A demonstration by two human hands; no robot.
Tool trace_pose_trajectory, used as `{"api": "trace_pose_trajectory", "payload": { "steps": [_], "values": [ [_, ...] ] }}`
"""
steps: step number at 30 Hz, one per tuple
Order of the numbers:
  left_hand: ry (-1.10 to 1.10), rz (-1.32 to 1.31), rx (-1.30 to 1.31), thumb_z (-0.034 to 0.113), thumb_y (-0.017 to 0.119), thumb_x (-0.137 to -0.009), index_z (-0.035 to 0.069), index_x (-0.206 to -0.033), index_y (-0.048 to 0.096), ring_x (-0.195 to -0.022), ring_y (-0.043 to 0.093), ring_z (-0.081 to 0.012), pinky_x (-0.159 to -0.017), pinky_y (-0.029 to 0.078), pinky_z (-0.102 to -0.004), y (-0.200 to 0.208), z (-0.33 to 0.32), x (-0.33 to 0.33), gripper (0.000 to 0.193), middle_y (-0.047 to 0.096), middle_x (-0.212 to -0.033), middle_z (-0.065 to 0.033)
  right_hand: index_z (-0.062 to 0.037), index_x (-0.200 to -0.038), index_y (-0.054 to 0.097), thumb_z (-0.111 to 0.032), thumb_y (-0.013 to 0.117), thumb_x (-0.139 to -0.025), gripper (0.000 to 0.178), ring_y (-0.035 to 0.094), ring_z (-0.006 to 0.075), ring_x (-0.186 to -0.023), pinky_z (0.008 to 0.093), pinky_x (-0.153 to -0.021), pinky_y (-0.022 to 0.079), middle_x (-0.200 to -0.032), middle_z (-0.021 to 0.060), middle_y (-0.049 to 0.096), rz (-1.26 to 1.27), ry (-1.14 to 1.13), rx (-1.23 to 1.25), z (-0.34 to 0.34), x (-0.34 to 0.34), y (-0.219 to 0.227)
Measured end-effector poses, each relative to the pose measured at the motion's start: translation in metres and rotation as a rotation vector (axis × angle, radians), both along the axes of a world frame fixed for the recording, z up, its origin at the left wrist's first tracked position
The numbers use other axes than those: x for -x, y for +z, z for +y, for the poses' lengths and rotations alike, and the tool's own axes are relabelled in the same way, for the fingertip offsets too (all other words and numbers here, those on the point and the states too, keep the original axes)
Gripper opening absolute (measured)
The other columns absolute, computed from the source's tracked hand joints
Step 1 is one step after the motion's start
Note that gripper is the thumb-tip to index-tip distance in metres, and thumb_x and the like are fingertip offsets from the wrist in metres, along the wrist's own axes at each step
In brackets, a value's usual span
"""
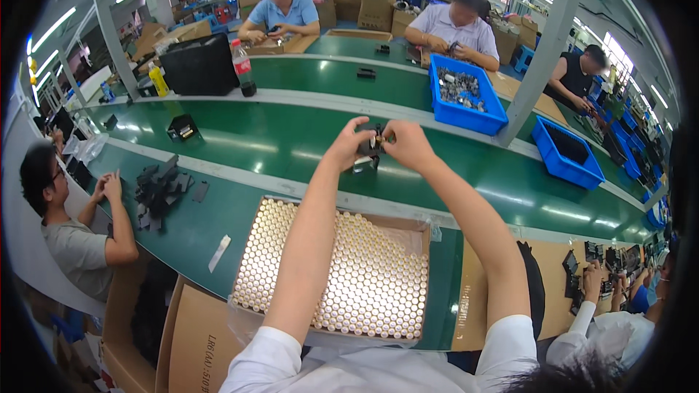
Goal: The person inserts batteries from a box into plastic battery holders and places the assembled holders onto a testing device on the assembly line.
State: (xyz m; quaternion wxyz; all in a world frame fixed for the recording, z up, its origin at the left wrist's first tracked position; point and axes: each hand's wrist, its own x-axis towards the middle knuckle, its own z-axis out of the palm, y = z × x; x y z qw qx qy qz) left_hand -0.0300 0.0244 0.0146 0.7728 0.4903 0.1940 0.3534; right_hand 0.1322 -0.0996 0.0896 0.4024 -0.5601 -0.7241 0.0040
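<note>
My arms reach out over the green belt. My left hand (pixel 348 144) is closed, thumb and fingers holding a small black plastic case (pixel 373 147) by its side. From the other side, my right hand (pixel 408 145) pinches at the same case, where something gold-coloured shows by the fingertips, perhaps a battery end. Just under the hands lies another black case (pixel 365 167) with a pale, shiny part in it. Beneath my forearms stands an open cardboard box of batteries (pixel 375 276), packed upright in rows, with a bare patch at its far right corner.
Black flat pieces (pixel 162 193) lie heaped left, near a seated person (pixel 69 225). A black case (pixel 182 128) sits on the belt (pixel 255 138). Across are a bottle (pixel 243 69), a blue bin of metal parts (pixel 470 94) and two working people. Another blue bin (pixel 568 153) stands right.
</note>
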Motion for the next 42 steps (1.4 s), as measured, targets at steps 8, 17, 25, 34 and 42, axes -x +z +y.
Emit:
{"api": "trace_pose_trajectory", "payload": {
  "steps": [8, 17, 25, 34, 42],
  "values": [
    [0.017, 0.07, -0.14, -0.002, 0.075, -0.083, 0.01, -0.151, 0.039, -0.1, 0.065, -0.0279, -0.081, 0.061, -0.0396, 0.011, -0.022, -0.002, 0.077, 0.059, -0.124, -0.0207, -0.0019, -0.083, 0.073, -0.006, 0.085, -0.067, 0.02, 0.06, 0.0255, -0.063, 0.0356, -0.064, 0.051, -0.075, 0.0092, 0.071, -0.004, -0.12, 0.198, 0.006, 0.002, -0.011],
    [-0.112, 0.052, -0.092, -0.007, 0.075, -0.078, 0.012, -0.151, 0.038, -0.095, 0.065, -0.0287, -0.082, 0.06, -0.039, 0.002, -0.01, -0.006, 0.084, 0.058, -0.122, -0.0217, -0.0032, -0.083, 0.073, -0.01, 0.082, -0.073, 0.015, 0.066, 0.0292, -0.072, 0.0386, -0.069, 0.054, -0.085, 0.0106, 0.074, -0.15, -0.055, 0.21, -0.025, 0.002, 0.001],
    [0.044, 0.171, -0.071, -0.008, 0.072, -0.075, 0.014, -0.144, 0.044, -0.093, 0.065, -0.0305, -0.072, 0.061, -0.0386, -0.005, -0.005, 0.0, 0.078, 0.057, -0.121, -0.022, -0.008, -0.095, 0.078, -0.018, 0.068, -0.082, 0.019, 0.068, 0.0287, -0.066, 0.0387, -0.066, 0.057, -0.08, 0.0092, 0.075, -0.426, 0.101, 0.783, -0.139, 0.011, 0.055],
    [0.198, 0.314, -0.141, -0.006, 0.073, -0.074, 0.013, -0.143, 0.046, -0.09, 0.065, -0.027, -0.069, 0.059, -0.0348, 0.011, -0.015, -0.003, 0.077, 0.06, -0.118, -0.0198, -0.0063, -0.098, 0.078, -0.025, 0.064, -0.091, 0.025, 0.063, 0.0181, -0.052, 0.0301, -0.054, 0.054, -0.072, 0.006, 0.073, -0.221, 0.278, 1.321, -0.176, -0.003, 0.036],
    [0.317, 0.315, -0.172, -0.006, 0.072, -0.075, 0.013, -0.144, 0.047, -0.089, 0.065, -0.0251, -0.071, 0.058, -0.0335, 0.01, -0.016, 0.004, 0.076, 0.06, -0.119, -0.0196, -0.0066, -0.1, 0.076, -0.025, 0.057, -0.097, 0.027, 0.062, 0.017, -0.053, 0.0293, -0.054, 0.053, -0.072, 0.0057, 0.072, -0.253, 0.248, 1.377, -0.172, 0.0, 0.027]
  ]
}}
